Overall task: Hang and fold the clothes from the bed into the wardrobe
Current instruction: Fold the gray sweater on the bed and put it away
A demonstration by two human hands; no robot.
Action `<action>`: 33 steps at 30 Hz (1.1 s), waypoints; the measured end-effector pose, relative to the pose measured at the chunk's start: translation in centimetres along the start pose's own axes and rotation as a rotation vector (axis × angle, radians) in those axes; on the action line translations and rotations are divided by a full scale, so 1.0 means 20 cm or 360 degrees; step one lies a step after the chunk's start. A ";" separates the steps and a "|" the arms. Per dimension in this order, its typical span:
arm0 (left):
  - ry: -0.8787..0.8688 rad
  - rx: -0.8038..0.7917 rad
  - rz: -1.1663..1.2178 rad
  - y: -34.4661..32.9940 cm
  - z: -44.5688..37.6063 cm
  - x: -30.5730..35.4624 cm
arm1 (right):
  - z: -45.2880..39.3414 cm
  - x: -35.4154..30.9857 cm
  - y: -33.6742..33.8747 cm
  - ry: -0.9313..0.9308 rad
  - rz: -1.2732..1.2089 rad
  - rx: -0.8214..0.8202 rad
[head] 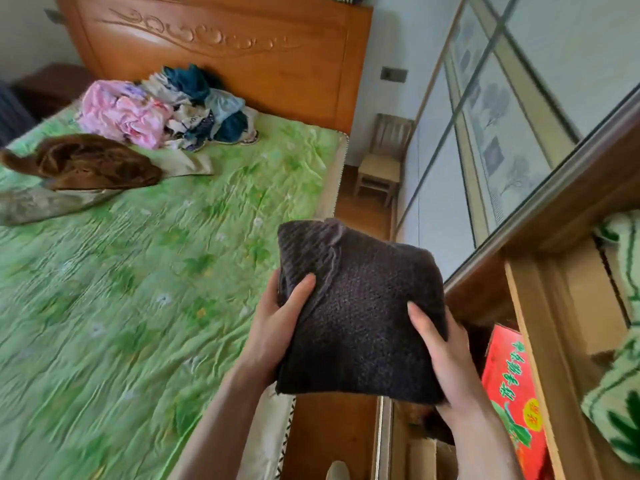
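Both hands hold a folded dark knitted sweater (360, 313) in the air, between the bed (145, 271) and the open wardrobe (540, 306). The left hand (277, 327) takes the sweater on its left edge, with the thumb lying on top of the knit. The right hand (446, 358) takes the right edge, its thumb also on top and the other fingers hidden below. So each grip is closed around the sweater.

On the green bedcover, near the carved wooden headboard (221, 46), lies a pile of mixed clothes (166, 109), pink, blue and white. Nearer on the left lies a brown garment (83, 162) on top of a pale one. Inside the wardrobe stands a red box (512, 393) with printed characters, and green-and-white blankets (616, 410) lie on its shelves. A wooden chair (384, 157) stands beyond the bed.
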State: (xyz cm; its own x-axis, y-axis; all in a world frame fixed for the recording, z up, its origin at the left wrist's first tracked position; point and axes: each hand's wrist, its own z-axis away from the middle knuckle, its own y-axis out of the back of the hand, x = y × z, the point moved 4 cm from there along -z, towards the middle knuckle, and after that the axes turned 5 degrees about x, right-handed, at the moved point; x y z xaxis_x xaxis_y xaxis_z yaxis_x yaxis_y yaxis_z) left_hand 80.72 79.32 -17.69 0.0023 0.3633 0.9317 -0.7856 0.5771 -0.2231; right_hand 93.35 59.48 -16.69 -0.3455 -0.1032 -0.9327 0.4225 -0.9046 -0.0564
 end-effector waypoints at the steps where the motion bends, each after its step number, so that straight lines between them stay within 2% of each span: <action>1: 0.0017 0.0041 0.0015 -0.03 -0.05 0.01 | -0.07 -0.04 0.00 0.0012 0.0033 -0.0031; 9: 0.0051 0.0084 0.0018 -0.39 -0.33 0.13 | -0.53 -0.30 0.13 0.0019 0.0088 -0.0126; 17: 0.0008 0.0101 -0.0012 -0.53 -0.64 0.27 | -0.87 -0.43 0.04 -0.0012 -0.0023 -0.0215; 20: 0.0019 0.0095 0.0015 -0.60 -0.85 0.29 | -1.05 -0.50 0.01 -0.0004 -0.0014 -0.0173; 29: 0.0032 -0.0138 0.0131 -0.82 -1.51 0.49 | -1.64 -0.79 -0.11 0.0037 0.0131 -0.0053; 33: 0.0037 -0.0185 0.0083 -0.92 -1.75 0.54 | -1.83 -0.88 -0.14 0.0044 0.0063 0.0021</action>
State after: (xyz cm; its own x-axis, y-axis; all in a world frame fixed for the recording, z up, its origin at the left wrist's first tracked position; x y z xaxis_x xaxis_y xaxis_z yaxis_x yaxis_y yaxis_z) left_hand 116.83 98.26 -13.56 -0.0214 0.4112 0.9113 -0.7080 0.6374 -0.3042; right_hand 128.99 79.04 -13.17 -0.3054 -0.1280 -0.9436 0.4243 -0.9054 -0.0146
